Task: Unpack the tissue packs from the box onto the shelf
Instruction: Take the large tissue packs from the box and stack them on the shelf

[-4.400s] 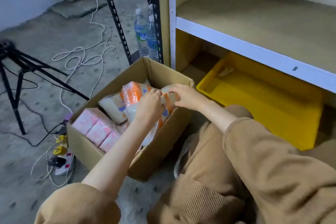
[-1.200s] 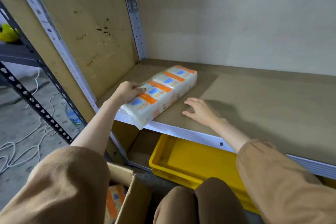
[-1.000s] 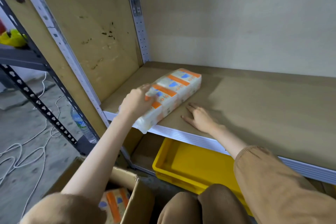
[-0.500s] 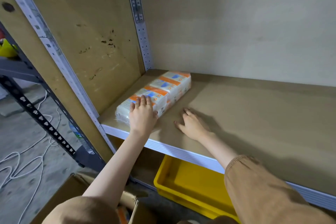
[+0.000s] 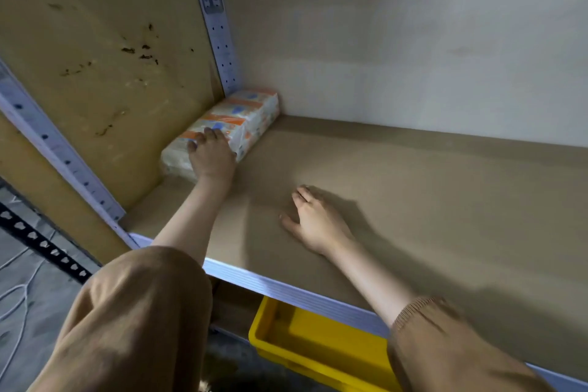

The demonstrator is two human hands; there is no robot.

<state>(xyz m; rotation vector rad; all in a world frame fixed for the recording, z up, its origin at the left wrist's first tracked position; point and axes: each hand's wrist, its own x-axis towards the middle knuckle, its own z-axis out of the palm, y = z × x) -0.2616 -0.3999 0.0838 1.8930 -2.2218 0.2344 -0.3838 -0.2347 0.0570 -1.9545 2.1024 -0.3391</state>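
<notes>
The left hand (image 5: pixel 211 157), fingers straight and gripping nothing, should press the tissue pack (image 5: pixel 245 116) squarely into the shelf (image 5: pixel 429 200) corner while the flat, empty right hand (image 5: pixel 318 221) braces.

Single head-worn view
It looks forward and down, close over the shelf (image 5: pixel 429 207), facing toward its back-left corner.

Blurred print on tissue pack (image 5: pixel 251 111), near top under left hand (image 5: pixel 211 157); yellow tray (image 5: pixel 318 337) half beneath shelf (image 5: pixel 286 289)
</notes>
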